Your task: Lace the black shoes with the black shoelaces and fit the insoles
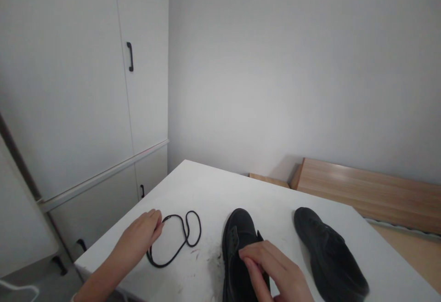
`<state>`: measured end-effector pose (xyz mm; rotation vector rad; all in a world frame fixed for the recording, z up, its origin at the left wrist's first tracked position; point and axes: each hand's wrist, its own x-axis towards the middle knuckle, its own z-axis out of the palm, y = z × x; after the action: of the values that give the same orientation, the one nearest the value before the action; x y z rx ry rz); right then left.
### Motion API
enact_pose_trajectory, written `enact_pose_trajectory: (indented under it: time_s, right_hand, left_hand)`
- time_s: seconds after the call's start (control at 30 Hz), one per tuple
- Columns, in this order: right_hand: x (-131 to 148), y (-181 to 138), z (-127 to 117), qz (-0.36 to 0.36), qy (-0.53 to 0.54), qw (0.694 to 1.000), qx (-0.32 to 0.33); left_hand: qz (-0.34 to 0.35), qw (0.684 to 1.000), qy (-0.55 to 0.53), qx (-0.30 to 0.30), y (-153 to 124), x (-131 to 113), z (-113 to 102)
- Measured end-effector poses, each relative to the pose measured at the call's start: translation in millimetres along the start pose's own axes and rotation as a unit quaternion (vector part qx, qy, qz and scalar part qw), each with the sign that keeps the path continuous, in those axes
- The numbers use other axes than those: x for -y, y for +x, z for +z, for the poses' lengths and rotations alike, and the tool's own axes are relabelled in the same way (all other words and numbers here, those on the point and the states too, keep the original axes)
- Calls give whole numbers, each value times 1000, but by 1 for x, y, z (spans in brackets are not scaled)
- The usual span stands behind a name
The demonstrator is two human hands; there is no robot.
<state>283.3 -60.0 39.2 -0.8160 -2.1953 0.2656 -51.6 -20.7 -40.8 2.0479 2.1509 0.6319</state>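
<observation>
My left hand [144,229] is closed on a black shoelace [187,237], which lies in loose loops on the white table [206,187] beside it. In the middle stands a black shoe [242,225], toe pointing away from me, with its eyelet flaps spread apart and no lace through the visible eyelets. Over the shoe's opening, my right hand [277,265] has thumb and forefinger pinched together; whether anything is between them cannot be made out. A second black shoe [324,247] rests to the right, its lacing too dark to make out.
Dark scuffs [217,265] mark the tabletop left of the middle shoe. White cabinets [76,86] with black handles stand at the left. Behind the table are a grey wall [292,63] and a wood-grain panel [361,187] at the right.
</observation>
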Motion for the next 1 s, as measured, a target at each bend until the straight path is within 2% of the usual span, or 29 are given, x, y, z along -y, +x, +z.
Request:
enact_pose_trajectory:
  time_s: [0.07, 0.13, 0.23, 0.3, 0.4, 0.47, 0.53, 0.6, 0.7, 0.8, 0.9, 1.0]
  right_hand:
    - [2, 7, 1, 15, 16, 1000, 15]
    - [4, 14, 5, 41, 39, 998, 15]
    - [8, 25, 14, 70, 94, 992, 42]
    - [12, 32, 19, 102, 168, 977, 83]
    - [14, 41, 18, 181, 348, 911, 131]
    - [12, 44, 9, 226, 457, 852, 117]
    - [5, 46, -9, 256, 522, 812, 44]
    - [-8, 44, -34, 281, 546, 786, -70]
    - [-37, 33, -80, 295, 523, 756, -262]
    - [-70, 7, -125, 269, 499, 716, -407]
    - [-101, -22, -155, 264, 491, 667, -494]
    - [-122, -40, -162, 276, 468, 665, -513]
  left_hand:
    - [19, 999, -34, -7, -2, -21, -14]
    - [60, 991, -122, 0, -7, -48, -31]
    - [147, 952, -263, 61, -20, -91, -56]
    - [175, 925, -320, 105, -29, -113, -68]
    - [171, 885, -400, 166, -35, -130, -76]
    - [153, 859, -458, 172, -31, -131, -76]
    - [134, 832, -518, 147, -19, -123, -75]
    - [111, 797, -583, 112, -1, -109, -76]
    - [68, 737, -672, 22, 30, -78, -81]
    - [38, 685, -725, -61, 53, -45, -89]
    - [19, 650, -753, -101, 65, -17, -89]
    - [-16, 626, -771, -113, 75, -1, -74]
